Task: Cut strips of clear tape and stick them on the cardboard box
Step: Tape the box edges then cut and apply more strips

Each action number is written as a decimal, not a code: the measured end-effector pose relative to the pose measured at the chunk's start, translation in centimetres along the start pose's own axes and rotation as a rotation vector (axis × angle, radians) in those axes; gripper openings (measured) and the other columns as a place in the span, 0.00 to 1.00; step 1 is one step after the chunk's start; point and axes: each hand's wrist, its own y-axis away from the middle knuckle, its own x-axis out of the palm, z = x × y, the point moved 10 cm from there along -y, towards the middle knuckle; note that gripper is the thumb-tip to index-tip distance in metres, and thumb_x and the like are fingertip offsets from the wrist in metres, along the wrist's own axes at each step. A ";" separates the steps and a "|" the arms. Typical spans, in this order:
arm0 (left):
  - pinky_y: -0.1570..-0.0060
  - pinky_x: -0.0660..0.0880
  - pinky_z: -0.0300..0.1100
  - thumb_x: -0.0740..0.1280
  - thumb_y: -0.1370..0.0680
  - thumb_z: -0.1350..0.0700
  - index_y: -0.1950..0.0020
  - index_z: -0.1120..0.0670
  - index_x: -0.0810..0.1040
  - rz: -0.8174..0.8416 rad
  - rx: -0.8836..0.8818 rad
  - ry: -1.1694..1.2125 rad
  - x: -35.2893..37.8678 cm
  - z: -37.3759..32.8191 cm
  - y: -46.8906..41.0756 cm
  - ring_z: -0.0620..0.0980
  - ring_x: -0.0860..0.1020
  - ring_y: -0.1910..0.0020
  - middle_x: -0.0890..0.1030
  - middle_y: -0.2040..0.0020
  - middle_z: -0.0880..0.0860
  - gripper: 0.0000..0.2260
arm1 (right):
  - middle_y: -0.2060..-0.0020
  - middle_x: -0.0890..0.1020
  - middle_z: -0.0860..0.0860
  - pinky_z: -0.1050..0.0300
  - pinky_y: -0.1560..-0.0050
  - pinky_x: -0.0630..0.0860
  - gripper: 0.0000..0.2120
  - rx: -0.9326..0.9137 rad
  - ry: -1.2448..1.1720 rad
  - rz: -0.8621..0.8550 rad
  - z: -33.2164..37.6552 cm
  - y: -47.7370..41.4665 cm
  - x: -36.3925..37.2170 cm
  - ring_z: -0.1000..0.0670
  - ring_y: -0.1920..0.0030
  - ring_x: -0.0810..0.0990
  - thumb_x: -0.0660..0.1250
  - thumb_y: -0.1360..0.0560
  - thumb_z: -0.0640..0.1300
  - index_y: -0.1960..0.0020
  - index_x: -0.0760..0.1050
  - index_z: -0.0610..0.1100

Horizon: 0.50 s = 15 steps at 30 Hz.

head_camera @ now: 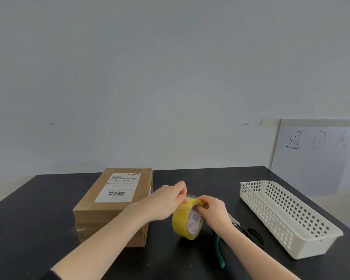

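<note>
Person's left hand [166,201] and right hand [214,211] pinch upright tape roll [180,221], core facing right

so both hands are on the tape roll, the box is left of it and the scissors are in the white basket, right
Not quite. The scissors are not in the white basket; they lie on the black table beside it. The head view shows this. The rest holds: left hand and right hand are on the tape roll, with the cardboard box to its left.
</note>
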 end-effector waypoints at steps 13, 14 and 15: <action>0.51 0.79 0.43 0.54 0.17 0.51 0.48 0.49 0.68 -0.266 -0.070 -0.035 -4.8 3.8 3.7 0.44 0.79 0.53 0.79 0.47 0.46 0.05 | 0.64 0.78 0.51 0.66 0.65 0.70 0.14 0.018 0.323 0.271 1.1 0.2 2.0 0.55 0.64 0.76 0.69 0.26 0.58 0.56 0.78 0.47; 0.52 0.79 0.44 0.54 0.17 0.50 0.48 0.48 0.68 -0.275 -0.075 -0.043 -5.0 4.1 3.9 0.44 0.78 0.54 0.79 0.49 0.46 0.05 | 0.63 0.78 0.51 0.65 0.64 0.71 0.14 0.027 0.349 0.291 1.1 0.3 2.2 0.54 0.63 0.76 0.69 0.26 0.57 0.55 0.78 0.46; 0.54 0.79 0.42 0.54 0.17 0.51 0.49 0.48 0.68 -0.286 -0.079 -0.051 -5.2 4.4 4.0 0.44 0.78 0.57 0.78 0.51 0.46 0.05 | 0.62 0.79 0.50 0.65 0.63 0.72 0.14 0.038 0.368 0.308 1.0 0.4 2.3 0.54 0.62 0.77 0.69 0.26 0.57 0.53 0.79 0.45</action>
